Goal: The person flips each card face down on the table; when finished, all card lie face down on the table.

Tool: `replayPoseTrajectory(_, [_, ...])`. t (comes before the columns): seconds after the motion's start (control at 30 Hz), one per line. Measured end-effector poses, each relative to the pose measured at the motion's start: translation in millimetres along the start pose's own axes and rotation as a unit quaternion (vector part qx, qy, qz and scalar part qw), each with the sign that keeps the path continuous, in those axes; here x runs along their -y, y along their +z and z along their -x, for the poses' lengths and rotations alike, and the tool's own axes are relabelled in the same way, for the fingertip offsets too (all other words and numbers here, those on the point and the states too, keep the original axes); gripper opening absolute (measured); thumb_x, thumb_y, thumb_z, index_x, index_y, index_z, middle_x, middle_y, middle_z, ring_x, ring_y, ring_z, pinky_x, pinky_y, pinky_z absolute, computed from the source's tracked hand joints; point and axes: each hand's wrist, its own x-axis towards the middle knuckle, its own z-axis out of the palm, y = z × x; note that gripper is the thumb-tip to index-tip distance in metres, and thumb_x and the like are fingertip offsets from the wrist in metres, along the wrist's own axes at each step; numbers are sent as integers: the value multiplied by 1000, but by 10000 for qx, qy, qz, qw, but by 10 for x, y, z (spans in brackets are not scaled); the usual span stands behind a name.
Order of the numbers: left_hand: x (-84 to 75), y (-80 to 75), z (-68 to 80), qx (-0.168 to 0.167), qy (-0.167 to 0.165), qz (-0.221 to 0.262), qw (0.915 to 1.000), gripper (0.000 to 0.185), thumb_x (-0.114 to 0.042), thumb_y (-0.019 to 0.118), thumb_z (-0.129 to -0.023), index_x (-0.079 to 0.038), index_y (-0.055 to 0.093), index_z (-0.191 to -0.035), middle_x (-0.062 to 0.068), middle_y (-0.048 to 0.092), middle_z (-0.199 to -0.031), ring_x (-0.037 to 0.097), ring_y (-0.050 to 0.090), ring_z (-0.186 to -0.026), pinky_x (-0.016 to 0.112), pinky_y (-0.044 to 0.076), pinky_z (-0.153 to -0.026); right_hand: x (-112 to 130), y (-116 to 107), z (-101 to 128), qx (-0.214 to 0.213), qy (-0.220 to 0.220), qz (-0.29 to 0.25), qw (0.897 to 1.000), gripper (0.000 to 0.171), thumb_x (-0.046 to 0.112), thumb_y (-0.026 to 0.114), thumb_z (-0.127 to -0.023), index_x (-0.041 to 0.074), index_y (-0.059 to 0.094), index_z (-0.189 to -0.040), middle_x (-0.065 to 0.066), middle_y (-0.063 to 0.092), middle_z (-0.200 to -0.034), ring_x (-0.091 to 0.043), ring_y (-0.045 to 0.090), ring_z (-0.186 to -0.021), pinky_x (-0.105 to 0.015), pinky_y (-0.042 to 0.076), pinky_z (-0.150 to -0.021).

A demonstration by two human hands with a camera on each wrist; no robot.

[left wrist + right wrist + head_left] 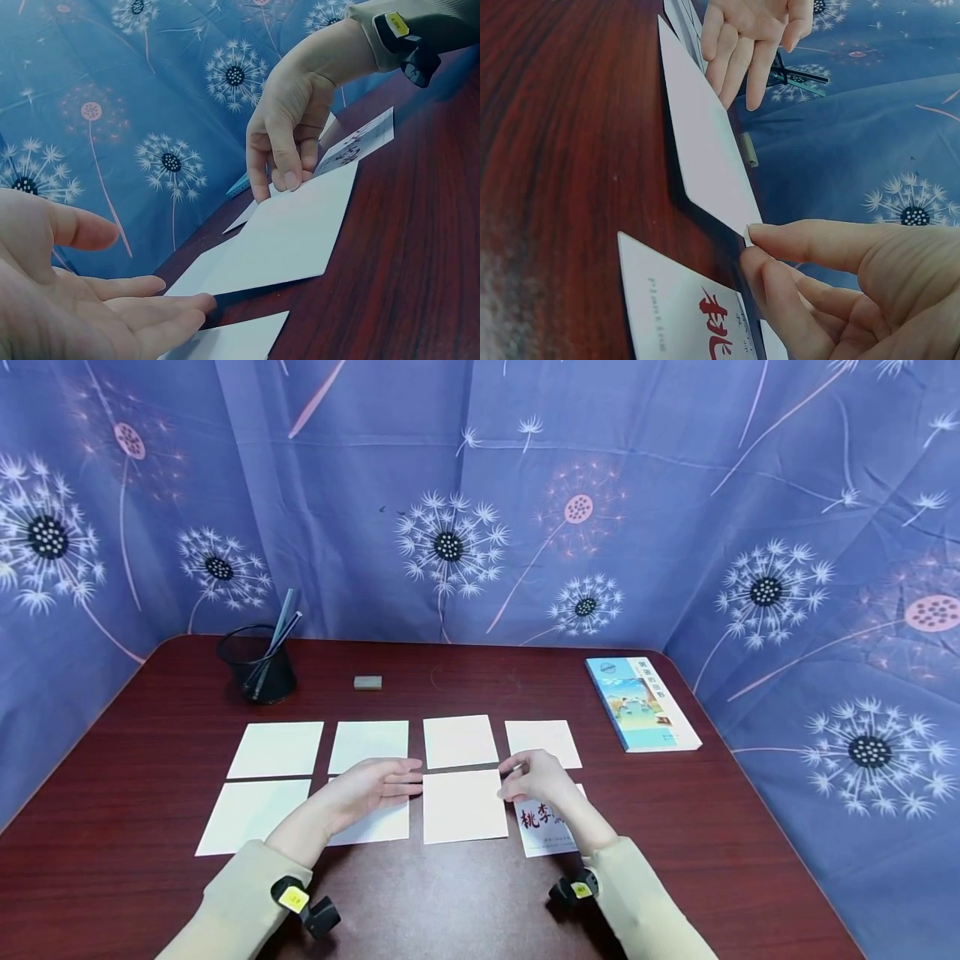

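A blank white card point(465, 807) is pinched at its right edge between the thumb and fingers of my right hand point(538, 778). In the right wrist view the card point(705, 142) is tilted, its near corner raised off the table. My left hand point(369, 789) lies palm sideways with fingers extended at the card's left edge; whether they touch it I cannot tell. A card with red printed characters point(543, 827) lies partly under my right hand. Behind my left hand, another white card point(378, 828) is partly covered.
More white cards lie in two rows, including one at back left point(276, 750) and one at back right point(542, 739). A black mesh pen holder point(272, 681) with pens, an eraser point(367, 682) and a blue-and-white book point(637, 702) stand farther back. A patterned curtain point(337, 527) borders the table.
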Motion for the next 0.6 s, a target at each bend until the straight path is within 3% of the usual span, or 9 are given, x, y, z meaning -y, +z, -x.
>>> replayPoseTrajectory(0.37, [0, 6, -7, -140, -53, 174, 9997, 54, -17, 36, -101, 13, 29, -146, 36, 32, -150, 42, 43, -136, 46, 36, -114, 17, 25, -8, 23, 133, -141, 9998, 17, -2, 71, -81, -7, 69, -97, -7, 70, -74, -11, 68, -62, -28, 60, -64])
replayPoseTrajectory(0.6, [3, 4, -16, -196, -64, 121, 9997, 54, -16, 36, -101, 11, 29, -147, 35, 32, -150, 42, 44, -135, 47, 36, -114, 5, 29, -4, 37, 148, -116, 9998, 20, 1, 68, -86, -9, 69, -103, -13, 72, -80, -16, 71, -67, -29, 61, -65])
